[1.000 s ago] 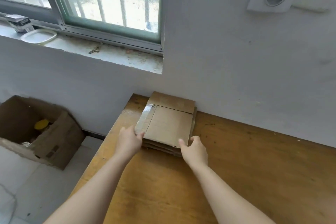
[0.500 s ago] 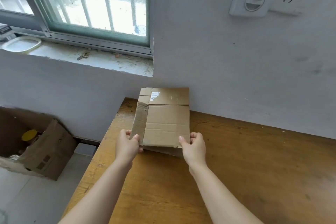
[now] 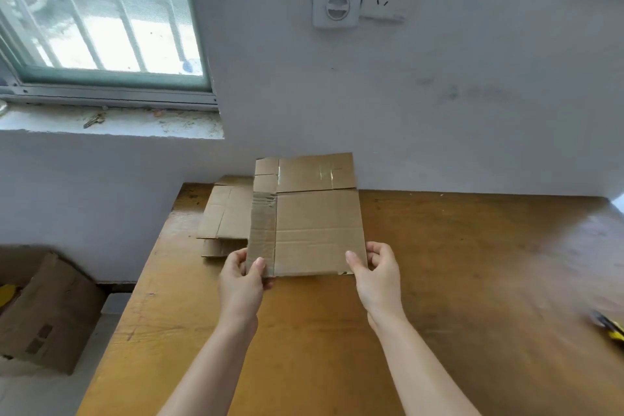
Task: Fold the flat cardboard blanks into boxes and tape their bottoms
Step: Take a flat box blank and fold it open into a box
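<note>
Cardboard blank [image 3: 317,230], thin and probably light but floppy along its creases, is pinched at its near corners by left hand [image 3: 241,284] and right hand [image 3: 376,275], thumbs on top.

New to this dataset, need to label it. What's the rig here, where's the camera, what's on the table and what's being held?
No machine here: a person works with bare hands, and the single camera sits on their head, looking forward and down, so the arms enter from the bottom. The left hand and right hand each pinch a near corner of one flat cardboard blank, held up above the wooden table; old tape strips show on it. Behind it, a stack of further blanks lies on the table near the wall. At the right edge is a blurred yellow-and-black object; I cannot tell what it is. On the floor to the left stands an open cardboard box.
</note>
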Demonstrator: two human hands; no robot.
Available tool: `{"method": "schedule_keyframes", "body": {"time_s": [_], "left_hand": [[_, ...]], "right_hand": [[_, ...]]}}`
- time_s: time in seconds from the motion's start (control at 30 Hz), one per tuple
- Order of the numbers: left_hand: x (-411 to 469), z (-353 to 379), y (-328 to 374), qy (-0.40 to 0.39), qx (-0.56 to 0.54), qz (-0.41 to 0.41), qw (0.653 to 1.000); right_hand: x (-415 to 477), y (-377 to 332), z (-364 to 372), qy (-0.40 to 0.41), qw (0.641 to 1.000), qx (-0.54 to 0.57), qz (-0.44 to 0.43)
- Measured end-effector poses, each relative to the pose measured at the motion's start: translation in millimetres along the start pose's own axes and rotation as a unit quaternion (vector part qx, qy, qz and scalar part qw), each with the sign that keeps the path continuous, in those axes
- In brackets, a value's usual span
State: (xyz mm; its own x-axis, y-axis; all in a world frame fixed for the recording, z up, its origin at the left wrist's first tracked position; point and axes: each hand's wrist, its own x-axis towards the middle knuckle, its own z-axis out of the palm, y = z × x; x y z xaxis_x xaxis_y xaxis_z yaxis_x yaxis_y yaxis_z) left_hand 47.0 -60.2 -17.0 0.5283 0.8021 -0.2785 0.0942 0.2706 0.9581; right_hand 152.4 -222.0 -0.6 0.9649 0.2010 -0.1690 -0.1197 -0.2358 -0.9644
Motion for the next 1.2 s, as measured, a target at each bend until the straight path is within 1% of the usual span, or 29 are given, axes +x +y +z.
{"method": "schedule_keyframes", "body": {"time_s": [0.17,0.37,0.57,0.7,0.83,0.97,1.07,1.2], "left_hand": [[-57.6,40.9,-15.7,-0.039,0.013,0.001,0.999],[-144.1,107.9,-44.4,-0.057,0.025,-0.001,0.998],[-232.8,183.6,-76.3,-0.067,0.024,-0.026,0.997],[-278.6,228.5,-92.9,-0.085,0.033,-0.045,0.995],[-303.4,269.4,-104.1,-0.108,0.06,-0.049,0.991],[-310.0,309.8,-113.8,-0.13,0.087,-0.045,0.987],[-306.3,340.7,-121.9,-0.145,0.099,-0.047,0.983],[-300.2,378.8,-127.1,-0.173,0.084,-0.06,0.979]], "right_hand": [[-22.6,15.2,-76.2,0.032,0.999,0.002,0.004],[-45.4,43.5,-189.0,0.053,0.999,0.002,-0.001],[-54.7,73.2,-307.4,0.07,0.997,-0.036,-0.001],[-57.3,92.1,-371.2,0.089,0.994,-0.064,0.014],[-50.7,106.3,-422.9,0.103,0.99,-0.095,0.034],[-33.0,117.1,-461.5,0.109,0.986,-0.112,0.058],[-9.7,125.4,-485.2,0.094,0.981,-0.151,0.082],[25.7,137.0,-511.6,0.061,0.971,-0.196,0.121]]}}
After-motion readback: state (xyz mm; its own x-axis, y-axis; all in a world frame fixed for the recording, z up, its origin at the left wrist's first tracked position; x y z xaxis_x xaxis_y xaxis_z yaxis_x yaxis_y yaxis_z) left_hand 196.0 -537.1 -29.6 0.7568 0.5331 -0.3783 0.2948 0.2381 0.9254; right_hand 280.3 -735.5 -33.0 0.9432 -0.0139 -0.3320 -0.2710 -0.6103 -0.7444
